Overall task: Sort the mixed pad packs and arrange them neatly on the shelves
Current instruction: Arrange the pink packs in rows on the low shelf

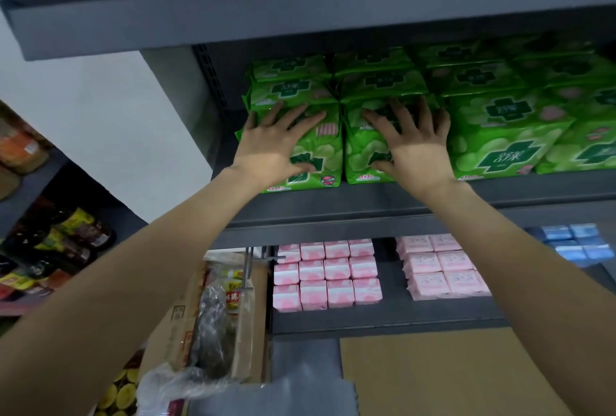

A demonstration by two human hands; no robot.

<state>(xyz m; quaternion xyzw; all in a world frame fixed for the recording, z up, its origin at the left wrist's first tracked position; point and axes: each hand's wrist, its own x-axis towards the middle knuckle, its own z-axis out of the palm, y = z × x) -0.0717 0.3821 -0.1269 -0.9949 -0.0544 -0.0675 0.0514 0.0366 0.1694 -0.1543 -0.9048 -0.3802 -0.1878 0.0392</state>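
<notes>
Grey shelf (383, 202): green pad packs (506, 135) stacked across it, pink packs (328, 277) on the shelf below at 6 o'clock. We press left hand (270, 145) and right hand (413, 145) flat on the two front-left stacks, fingers (398, 109) splayed, gripping nothing, probably squaring them flush.

Bright green pad packs (500, 135) (dark green cross logos), pale pink packs (328, 277), blue packs (580, 242), grey shelves (366, 205).

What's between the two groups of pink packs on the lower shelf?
Nothing: the head view shows a bare strip of dark shelf between the left pink packs and the right pink packs.
</notes>
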